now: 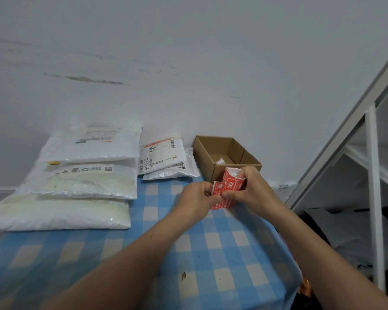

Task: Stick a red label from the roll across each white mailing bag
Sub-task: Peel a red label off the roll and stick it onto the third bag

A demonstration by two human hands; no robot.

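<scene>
The right hand (254,190) grips the red paper label roll (232,182) steady, so the left hand (196,199) fingers (209,191) can pinch its loose label (217,188). White plastic mailing bags (85,182) wait at ten o'clock.

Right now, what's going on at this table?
A person is working over a blue checked table. The right hand grips the roll of red labels, while the left hand pinches the loose end label beside it. The white mailing bags lie at the left and back, with no hand on them.
</scene>
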